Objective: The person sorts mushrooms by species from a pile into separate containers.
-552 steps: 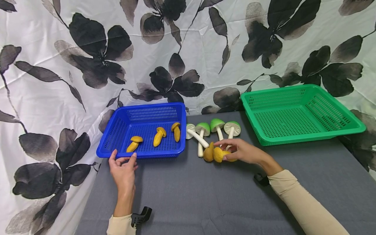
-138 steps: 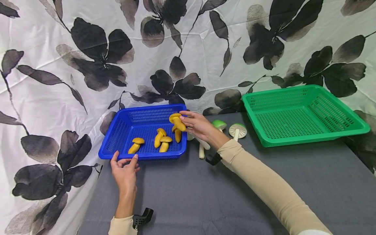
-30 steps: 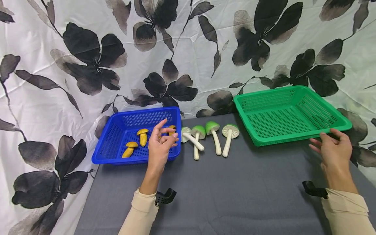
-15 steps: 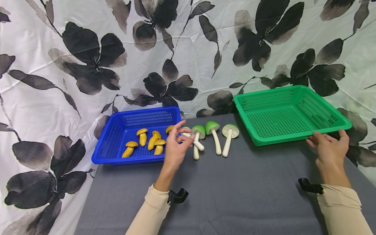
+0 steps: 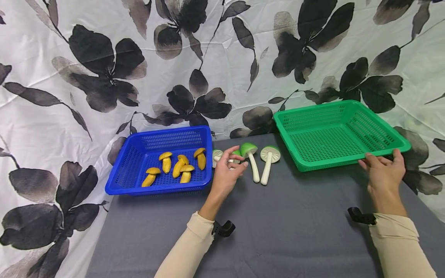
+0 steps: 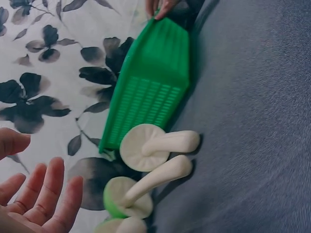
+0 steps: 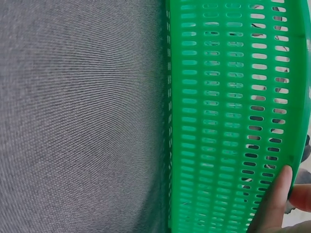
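Note:
In the head view my left hand (image 5: 226,173) hovers over the green-capped mushrooms with its fingers loosely bent, and nothing is between them. Two of these mushrooms, one with its cap up (image 5: 255,170) and one showing pale gills (image 5: 267,166), lie just right of the hand. Others lie partly hidden behind it. The left wrist view shows the fingers (image 6: 53,194) apart from the white stems (image 6: 160,177). My right hand (image 5: 386,177) holds the near rim of the green basket (image 5: 333,165) by its right corner; in the right wrist view, fingers (image 7: 277,199) meet at that rim.
A blue basket (image 5: 156,190) on the left holds several yellow mushrooms, among them one near its right wall (image 5: 200,159). Grey cloth (image 5: 288,224) covers the table. A floral curtain (image 5: 222,58) hangs right behind both baskets.
Earlier my right hand carried yellow mushrooms into the blue basket while the left held its rim. Since then the left hand has moved right, over the green-capped mushrooms, and the right has taken the green basket's rim.

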`<move>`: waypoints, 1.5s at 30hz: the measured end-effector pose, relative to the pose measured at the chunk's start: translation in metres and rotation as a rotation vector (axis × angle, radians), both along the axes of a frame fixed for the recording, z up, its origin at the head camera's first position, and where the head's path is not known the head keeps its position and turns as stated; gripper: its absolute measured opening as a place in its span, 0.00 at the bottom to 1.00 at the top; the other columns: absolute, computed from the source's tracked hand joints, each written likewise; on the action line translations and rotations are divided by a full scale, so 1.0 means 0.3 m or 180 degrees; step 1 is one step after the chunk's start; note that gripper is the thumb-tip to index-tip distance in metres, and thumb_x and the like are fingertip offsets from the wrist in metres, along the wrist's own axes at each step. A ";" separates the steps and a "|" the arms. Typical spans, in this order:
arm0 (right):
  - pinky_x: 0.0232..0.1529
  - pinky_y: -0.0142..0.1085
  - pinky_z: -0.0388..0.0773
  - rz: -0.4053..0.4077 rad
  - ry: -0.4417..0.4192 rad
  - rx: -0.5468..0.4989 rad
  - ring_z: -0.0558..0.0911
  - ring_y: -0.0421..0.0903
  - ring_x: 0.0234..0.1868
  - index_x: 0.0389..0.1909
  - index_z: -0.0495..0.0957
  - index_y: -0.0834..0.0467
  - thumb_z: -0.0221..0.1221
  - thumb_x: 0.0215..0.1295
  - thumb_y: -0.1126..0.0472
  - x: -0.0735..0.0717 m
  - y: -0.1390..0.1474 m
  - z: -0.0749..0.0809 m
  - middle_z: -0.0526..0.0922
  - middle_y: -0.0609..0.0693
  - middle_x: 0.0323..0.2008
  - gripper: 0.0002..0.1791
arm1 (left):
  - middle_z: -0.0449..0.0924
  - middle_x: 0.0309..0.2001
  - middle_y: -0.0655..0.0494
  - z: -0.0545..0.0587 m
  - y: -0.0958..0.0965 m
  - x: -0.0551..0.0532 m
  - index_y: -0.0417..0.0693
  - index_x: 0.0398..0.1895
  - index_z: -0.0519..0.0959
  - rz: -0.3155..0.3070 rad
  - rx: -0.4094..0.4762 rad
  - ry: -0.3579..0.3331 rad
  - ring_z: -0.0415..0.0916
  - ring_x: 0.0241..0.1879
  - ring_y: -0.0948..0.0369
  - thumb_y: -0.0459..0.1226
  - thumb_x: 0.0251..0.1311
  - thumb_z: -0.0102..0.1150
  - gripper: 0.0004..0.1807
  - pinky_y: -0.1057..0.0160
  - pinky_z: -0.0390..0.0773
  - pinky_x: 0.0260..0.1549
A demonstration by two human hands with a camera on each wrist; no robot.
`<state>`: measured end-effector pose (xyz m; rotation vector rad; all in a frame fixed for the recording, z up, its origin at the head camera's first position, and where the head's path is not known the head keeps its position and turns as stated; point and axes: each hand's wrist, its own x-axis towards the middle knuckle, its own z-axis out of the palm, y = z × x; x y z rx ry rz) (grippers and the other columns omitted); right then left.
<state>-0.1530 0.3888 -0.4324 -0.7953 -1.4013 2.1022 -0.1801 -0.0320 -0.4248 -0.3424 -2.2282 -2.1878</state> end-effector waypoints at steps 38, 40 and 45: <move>0.36 0.28 0.85 0.0188 0.0140 0.0128 0.86 0.40 0.29 0.80 0.43 0.42 0.69 0.59 0.71 0.013 0.042 -0.028 0.69 0.49 0.47 0.58 | 0.83 0.46 0.48 -0.154 0.344 -0.135 0.43 0.61 0.79 0.0285 -0.2270 0.0407 0.83 0.43 0.56 0.32 0.57 0.71 0.26 0.56 0.81 0.45; 0.37 0.28 0.85 0.0192 0.0127 0.0141 0.86 0.40 0.29 0.80 0.43 0.42 0.69 0.59 0.71 0.012 0.043 -0.028 0.68 0.50 0.48 0.58 | 0.83 0.47 0.48 -0.154 0.354 -0.134 0.43 0.60 0.79 0.0288 -0.2505 0.0468 0.83 0.44 0.54 0.33 0.56 0.72 0.26 0.54 0.82 0.46; 0.37 0.28 0.85 0.0209 0.0091 0.0144 0.86 0.40 0.29 0.81 0.42 0.41 0.69 0.59 0.70 0.015 0.045 -0.024 0.68 0.50 0.49 0.58 | 0.85 0.47 0.49 -0.144 0.368 -0.139 0.45 0.61 0.79 0.0181 -0.2880 0.0523 0.83 0.44 0.53 0.34 0.56 0.71 0.26 0.54 0.83 0.43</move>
